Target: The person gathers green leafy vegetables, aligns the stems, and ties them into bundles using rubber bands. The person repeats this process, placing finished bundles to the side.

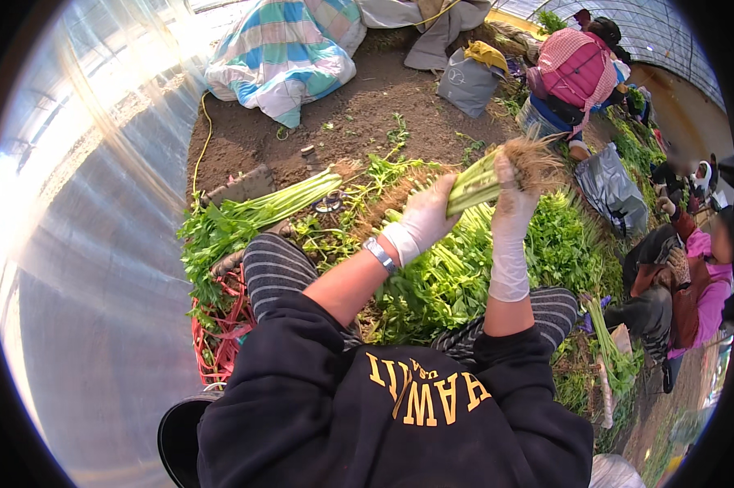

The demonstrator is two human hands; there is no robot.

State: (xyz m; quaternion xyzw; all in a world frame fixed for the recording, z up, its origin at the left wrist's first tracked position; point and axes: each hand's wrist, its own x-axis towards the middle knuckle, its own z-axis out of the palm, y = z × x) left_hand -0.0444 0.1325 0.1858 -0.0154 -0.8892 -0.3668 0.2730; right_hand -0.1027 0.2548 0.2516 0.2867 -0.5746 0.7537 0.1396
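A bunch of green celery-like stalks [475, 184] is held up at a slant in front of me, its shaggy brown roots [533, 160] pointing to the upper right. Around the stalks, lower down, closes my left hand [429, 212] in a thin white glove. My right hand [513, 194], gloved too, grips the same bunch close to the roots. Beneath both hands a pile of leafy cut stalks [443, 290] lies between my legs. To the left rests another bundle of long stalks [287, 200], leaves towards the plastic wall.
Red plastic twine [223, 332] lies by my left leg. A patchwork cover [287, 52] and a grey bag [469, 82] are ahead on bare soil. A silver bag [614, 186] lies to the right. One person [696, 287] sits at right; another [577, 70] crouches beyond.
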